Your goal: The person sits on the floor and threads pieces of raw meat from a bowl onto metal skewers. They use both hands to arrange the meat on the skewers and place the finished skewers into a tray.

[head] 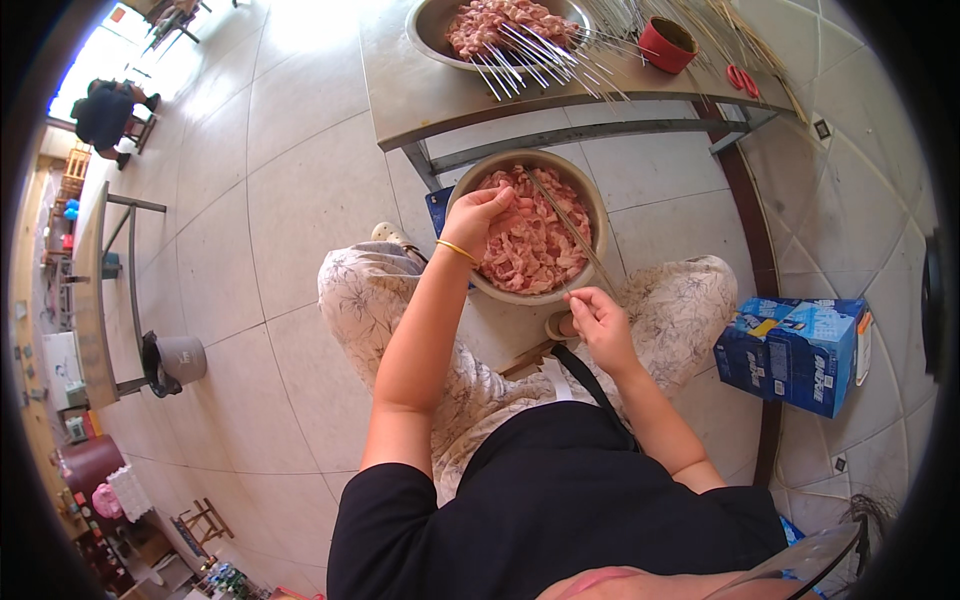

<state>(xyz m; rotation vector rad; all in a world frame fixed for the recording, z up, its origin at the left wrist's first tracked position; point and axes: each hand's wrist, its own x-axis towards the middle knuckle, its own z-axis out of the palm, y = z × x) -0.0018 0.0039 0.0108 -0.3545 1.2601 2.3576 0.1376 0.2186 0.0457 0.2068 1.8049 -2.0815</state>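
Note:
A wide metal bowl (pixel 600 247) of cut raw meat (pixel 525 255) sits between my knees. Over its left side, my left hand (pixel 476 217), with a yellow bangle at the wrist, pinches a piece of meat between thumb and fingers; the piece is mostly hidden. At the bowl's near right rim, my right hand (pixel 602 330) grips the end of a thin skewer (pixel 568 291), whose far part is hard to make out against the meat. Several more thin skewers (pixel 561 210) lie together across the bowl, from its far rim down toward my right knee.
Beyond the bowl stands a metal table (pixel 465 112) with a second bowl (pixel 431 37), loaded skewers (pixel 517 56), a red cup (pixel 667 46), red-handled scissors (pixel 741 80) and loose skewers. Blue cartons (pixel 795 352) are at right. A bin (pixel 180 358) and a seated person (pixel 105 116) are at left.

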